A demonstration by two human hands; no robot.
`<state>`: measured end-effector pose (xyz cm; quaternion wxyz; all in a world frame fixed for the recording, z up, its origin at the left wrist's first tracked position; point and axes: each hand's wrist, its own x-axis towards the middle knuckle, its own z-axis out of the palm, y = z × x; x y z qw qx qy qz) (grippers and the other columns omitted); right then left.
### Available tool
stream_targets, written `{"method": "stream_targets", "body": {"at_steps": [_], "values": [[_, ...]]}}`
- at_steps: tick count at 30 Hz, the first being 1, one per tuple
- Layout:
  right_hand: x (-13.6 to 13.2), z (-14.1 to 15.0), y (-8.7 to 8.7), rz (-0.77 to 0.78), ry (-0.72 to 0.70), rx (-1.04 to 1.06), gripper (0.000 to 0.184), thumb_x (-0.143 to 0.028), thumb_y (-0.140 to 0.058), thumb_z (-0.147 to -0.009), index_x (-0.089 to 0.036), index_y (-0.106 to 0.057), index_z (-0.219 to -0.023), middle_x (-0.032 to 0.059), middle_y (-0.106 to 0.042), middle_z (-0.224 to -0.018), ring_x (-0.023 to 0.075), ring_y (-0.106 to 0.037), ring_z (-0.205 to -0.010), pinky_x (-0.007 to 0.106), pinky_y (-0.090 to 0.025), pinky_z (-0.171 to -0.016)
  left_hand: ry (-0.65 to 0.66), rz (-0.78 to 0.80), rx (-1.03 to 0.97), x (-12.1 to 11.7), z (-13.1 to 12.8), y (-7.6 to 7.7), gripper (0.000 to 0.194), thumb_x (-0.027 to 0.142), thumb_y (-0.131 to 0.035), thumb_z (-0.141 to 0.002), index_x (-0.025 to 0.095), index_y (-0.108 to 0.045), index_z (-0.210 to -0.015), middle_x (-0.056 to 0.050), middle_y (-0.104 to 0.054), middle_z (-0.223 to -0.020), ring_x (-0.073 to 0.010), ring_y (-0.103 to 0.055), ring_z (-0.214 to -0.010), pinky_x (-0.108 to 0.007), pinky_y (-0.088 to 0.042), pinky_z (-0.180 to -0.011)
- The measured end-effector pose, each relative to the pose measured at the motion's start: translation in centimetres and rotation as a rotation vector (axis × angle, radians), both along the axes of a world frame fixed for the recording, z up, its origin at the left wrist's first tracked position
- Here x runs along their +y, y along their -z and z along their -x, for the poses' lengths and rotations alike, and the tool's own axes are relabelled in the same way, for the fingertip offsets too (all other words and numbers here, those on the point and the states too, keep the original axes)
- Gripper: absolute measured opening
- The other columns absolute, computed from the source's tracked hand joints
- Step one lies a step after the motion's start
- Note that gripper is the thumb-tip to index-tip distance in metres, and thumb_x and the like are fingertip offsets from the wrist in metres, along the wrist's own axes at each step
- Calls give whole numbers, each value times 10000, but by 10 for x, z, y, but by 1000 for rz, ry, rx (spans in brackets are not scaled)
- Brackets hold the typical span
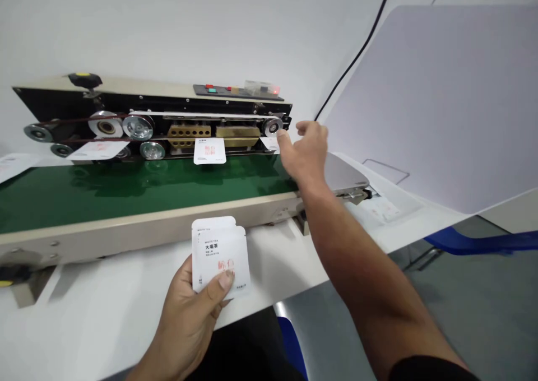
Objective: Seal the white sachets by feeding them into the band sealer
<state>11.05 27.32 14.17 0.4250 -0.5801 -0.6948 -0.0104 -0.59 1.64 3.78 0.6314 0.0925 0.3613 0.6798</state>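
My left hand (185, 314) grips a small stack of white tea sachets (221, 255) with red and black print, low in the view in front of the machine. My right hand (303, 151) is raised at the right end of a continuous band sealer (147, 124). Its fingertips are at a white sachet (269, 143), which stands partly hidden at the sealer's belts. Another sachet (209, 150) stands upright between the belts and the green conveyor belt (138, 193). A third sachet (98, 150) sticks out further left, and a fourth (14, 165) lies past it at the left edge.
The sealer has exposed pulleys, belts, brass heating blocks and a top control panel (237, 91). A large pale board (437, 101) leans at the right, with a black cable (357, 50) behind it. A sachet (384, 208) lies on the white table (277, 258). A blue chair (474, 242) stands at the right.
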Motion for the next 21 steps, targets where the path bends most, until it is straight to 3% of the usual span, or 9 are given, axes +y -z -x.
{"method": "stream_targets", "body": {"at_steps": [2, 3, 4, 6, 8, 11, 14, 17, 21], "values": [[-50, 1, 12, -192, -67, 98, 291, -369, -590, -859, -136, -546, -1028, 117, -575, -1035, 194, -551, -879, 346, -452, -833, -20, -28, 33, 3, 3, 4, 399, 208, -807, -730, 198, -629, -1087, -42, -725, -1023, -152, -676, -875, -265, -555, -797], [-78, 0, 22, -156, -177, 145, 279, -409, -563, -881, -157, -541, -999, 76, -579, -937, 169, -537, -784, 328, -458, -765, -23, -46, 64, 6, 4, 7, 391, 217, -800, -740, 197, -630, -1092, -43, -723, -1030, -151, -669, -872, -276, -551, -804], [-106, -2, 33, -60, -306, 164, 296, -447, -558, -883, -169, -534, -981, 46, -563, -844, 155, -516, -705, 314, -454, -687, -19, -62, 103, 8, 5, 10, 380, 232, -794, -749, 198, -633, -1091, -44, -722, -1027, -155, -665, -867, -286, -548, -806], [-151, -5, 56, 183, -509, 141, 354, -471, -616, -844, -170, -531, -1009, 46, -565, -851, 159, -524, -713, 317, -453, -667, 1, -90, 228, 12, 7, 17, 355, 273, -778, -768, 202, -640, -1087, -42, -724, -1014, -166, -662, -869, -289, -539, -808], [-177, -7, 75, 457, -639, 155, 360, -488, -615, -850, -174, -539, -1010, 53, -590, -886, 163, -547, -744, 313, -456, -661, 24, -90, 404, 14, 7, 23, 333, 301, -765, -783, 215, -650, -1083, -28, -722, -1022, -157, -656, -872, -254, -529, -801], [-183, -10, 87, 679, -708, 250, 339, -512, -527, -915, -179, -546, -976, 46, -626, -895, 165, -575, -778, 304, -459, -666, 79, -149, 464, 16, 5, 27, 393, 293, -778, -767, 236, -639, -1130, -22, -710, -1056, -159, -645, -918, -233, -523, -815], [-177, -19, 83, 690, -699, 228, 331, -503, -534, -916, -176, -558, -961, 42, -644, -892, 176, -591, -793, 311, -468, -682, 126, -217, 143, 17, 3, 24, 335, 315, -717, -817, 245, -639, -1136, -40, -698, -1097, -190, -649, -959, -284, -540, -837], [-165, -33, 66, 636, -620, 203, 287, -447, -544, -916, -171, -572, -986, 48, -660, -903, 184, -609, -784, 316, -485, -679, 80, -129, 10, 17, 1, 17, 174, 330, -648, -864, 195, -689, -965, -64, -710, -1056, -222, -657, -958, -329, -569, -812], [-121, -49, 28, 465, -427, 286, 263, -329, -556, -901, -170, -585, -1108, 81, -673, -1061, 208, -647, -873, 308, -514, -687, 0, 12, 85, 12, -2, 14, 216, 361, -763, -757, 170, -673, -800, -54, -716, -924, -202, -653, -821, -338, -604, -731]]}}
